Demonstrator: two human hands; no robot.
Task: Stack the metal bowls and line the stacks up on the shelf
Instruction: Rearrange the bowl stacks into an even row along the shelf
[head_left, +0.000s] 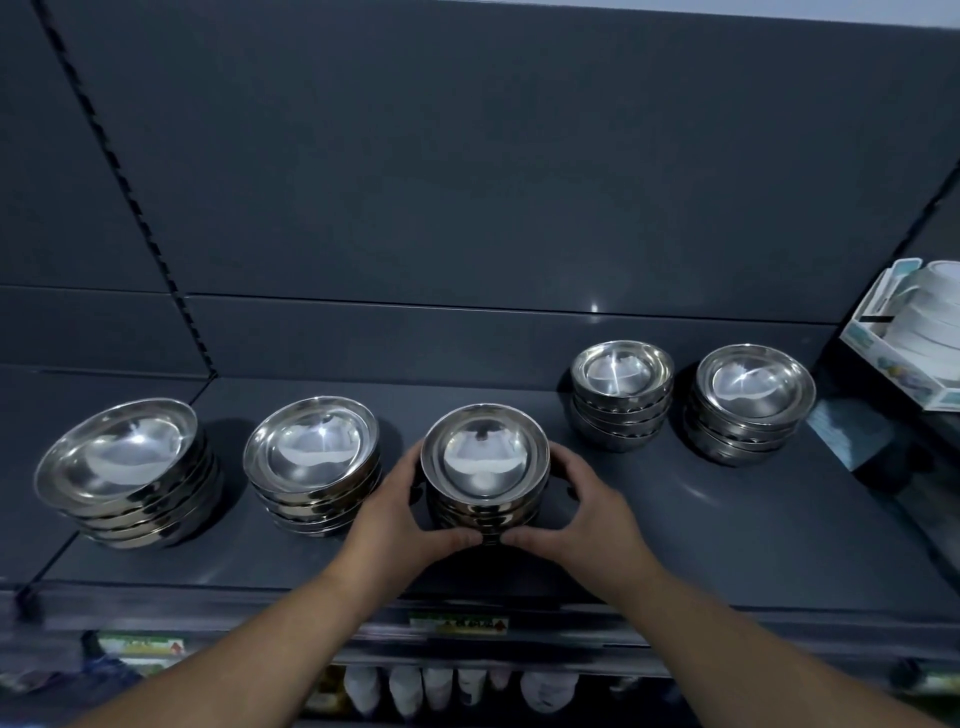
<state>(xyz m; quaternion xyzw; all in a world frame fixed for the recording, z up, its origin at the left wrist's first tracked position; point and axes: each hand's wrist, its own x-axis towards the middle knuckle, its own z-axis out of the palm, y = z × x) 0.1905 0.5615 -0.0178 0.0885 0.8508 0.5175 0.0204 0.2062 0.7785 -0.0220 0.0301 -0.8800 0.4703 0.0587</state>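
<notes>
Stacks of metal bowls, five in number, on a dark grey shelf (727, 545) with a matching back panel.

Item 1: far-left stack (127, 475), widest bowls, leaning slightly, near the shelf's front left.
Item 2: second stack (314, 467), just right of item 1, on about the same line.
Item 3: centre stack (485, 470), held. Left hand (400, 519) and right hand (582, 509) cup it from opposite sides; fingers (462, 540) curl round the lower bowls, thumbs nearly meeting at the front base, the other digits wrapping behind. Both grips are closed on the stack. Whether its base rests on the shelf or is lifted clear cannot be told.
Item 4: fourth stack (621, 395), further right and set well back toward the panel.
Item 5: fifth stack (753, 402), beside item 4, likewise set back.

Governing relation: items 1 to 3 sit along a forward line; items 4 and 5 sit on a rearward line. The held stack lies directly ahead of both hands, centred between them, so neither hand is nearer. Judgement: the row is not yet straight; either the held stack goes back to meet the two on the right, or those come forward. A push along the shelf depth, evenly from both sides, would keep the nested bowls from shearing.

Adjacent, not part of lot: boxed white dishes (914, 338) at the far right; price labels (460, 623) on the shelf edge; goods on the tier below, indistinct.
</notes>
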